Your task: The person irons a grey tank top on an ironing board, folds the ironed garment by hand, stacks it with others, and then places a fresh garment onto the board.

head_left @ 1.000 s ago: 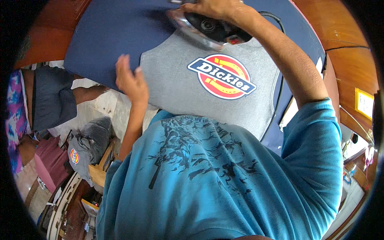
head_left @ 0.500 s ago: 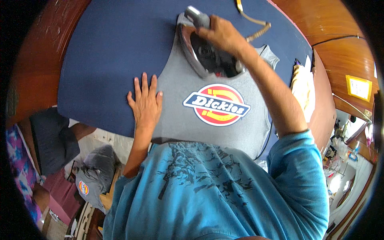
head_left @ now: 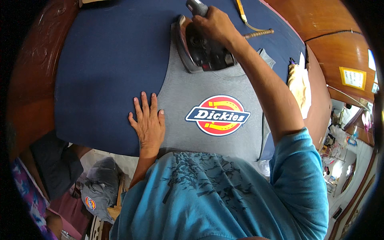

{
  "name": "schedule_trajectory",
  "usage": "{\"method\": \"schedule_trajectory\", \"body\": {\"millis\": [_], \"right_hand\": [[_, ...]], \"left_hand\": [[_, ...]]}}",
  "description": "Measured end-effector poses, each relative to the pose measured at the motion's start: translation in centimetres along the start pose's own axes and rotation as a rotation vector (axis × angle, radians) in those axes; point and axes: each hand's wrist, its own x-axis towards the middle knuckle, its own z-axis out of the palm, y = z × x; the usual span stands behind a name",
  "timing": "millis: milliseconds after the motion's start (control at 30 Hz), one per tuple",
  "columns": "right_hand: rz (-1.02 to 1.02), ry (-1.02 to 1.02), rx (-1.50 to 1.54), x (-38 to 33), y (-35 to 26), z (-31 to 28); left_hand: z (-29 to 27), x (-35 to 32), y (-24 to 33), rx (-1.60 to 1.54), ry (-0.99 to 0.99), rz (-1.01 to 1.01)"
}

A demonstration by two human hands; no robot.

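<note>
A grey sleeveless shirt point(head_left: 172, 86) lies spread flat, with a round red, yellow and blue printed emblem point(head_left: 218, 127) on its chest. My right hand point(head_left: 218, 28) is wrapped round the grey handle of a dark iron point(head_left: 206, 50). That iron rests near the shirt's neckline and far left shoulder, hiding part of both. My left hand point(head_left: 149, 122) lies flat with fingers spread, partly on the shirt's left edge and partly on the dark blue padded surface point(head_left: 100, 72). It holds nothing.
A coiled cord point(head_left: 259, 33) and a yellow strap point(head_left: 240, 10) run behind the iron. Cream cloth point(head_left: 298, 86) lies at the right edge. Grey garments point(head_left: 100, 182) are heaped at lower left, near another person's patterned clothing point(head_left: 28, 184).
My right hand has slid the iron away from the emblem, slightly left toward the far shoulder. My left hand stays flat at the shirt's edge. The whole view has shifted a little.
</note>
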Motion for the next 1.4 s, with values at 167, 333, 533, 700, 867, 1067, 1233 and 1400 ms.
{"method": "schedule_trajectory", "body": {"millis": [167, 333, 533, 700, 867, 1067, 1233, 1400], "right_hand": [[-0.024, 0.010, 0.022, 0.1, 0.1, 0.1], [0.024, -0.030, 0.047, 1.1, 0.4, -0.6], [-0.094, -0.251, 0.056, -3.3, 1.5, -2.4], [-0.072, -0.245, -0.048, -7.7, 1.7, -3.0], [0.032, -0.131, -0.214, -8.0, 0.6, -2.9], [0.016, -0.149, -0.155, -7.9, 2.4, -4.3], [0.171, -0.056, -0.075, -10.1, 7.9, -8.8], [0.325, 0.049, -0.092, -11.7, 13.4, -9.9]], "left_hand": [[-0.3, 0.1, -0.1, -0.026, -0.013, -0.014], [-0.7, 0.8, -0.1, -0.090, 0.049, -0.003], [-4.8, 14.8, 0.7, -0.243, 0.365, 0.256], [-3.7, 27.4, 4.1, -0.169, 0.404, 0.671], [-2.8, 30.9, 6.7, -0.197, 0.207, 0.783], [-1.7, 31.6, 5.8, -0.196, 0.276, 0.772], [-1.9, 31.5, 5.9, -0.174, 0.300, 0.783], [-2.3, 31.5, 6.0, -0.109, 0.348, 0.807]]}}
